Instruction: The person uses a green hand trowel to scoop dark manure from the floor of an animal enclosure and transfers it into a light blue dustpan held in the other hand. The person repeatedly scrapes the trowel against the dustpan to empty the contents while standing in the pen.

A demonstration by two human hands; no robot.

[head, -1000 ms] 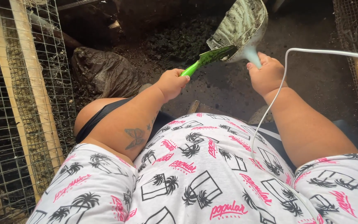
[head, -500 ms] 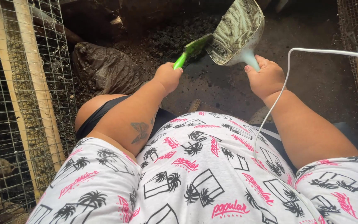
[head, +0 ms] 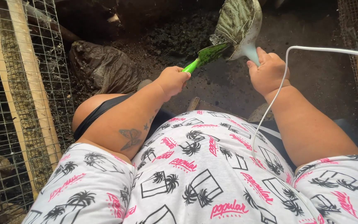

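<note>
Left hand: the left hand (head: 172, 81) is closed in a fist around the green handle of a small trowel (head: 206, 56), whose blade points up and to the right.
Right hand: the right hand (head: 268, 72) is wrapped around the pale neck of a scoop (head: 239, 23), thumb up along it, the dirty bowl tilted above the ground.
Where the tools meet: the trowel blade touches the lower edge of the scoop's bowl, both held above a heap of dark soil (head: 179, 39).
How the trowel handles: likely light and stiff; the handle is the only clean place to hold, and the blade looks smeared and probably slick.
How the scoop handles: seemingly rigid plastic, light when empty; caked dirt would make the bowl messy, so the narrow neck is the sound hold.
Around: a wire cage (head: 17, 103) stands to the left, a crumpled dark bag (head: 104, 68) lies beside the soil, and a white cord (head: 278, 91) runs past the right wrist.
</note>
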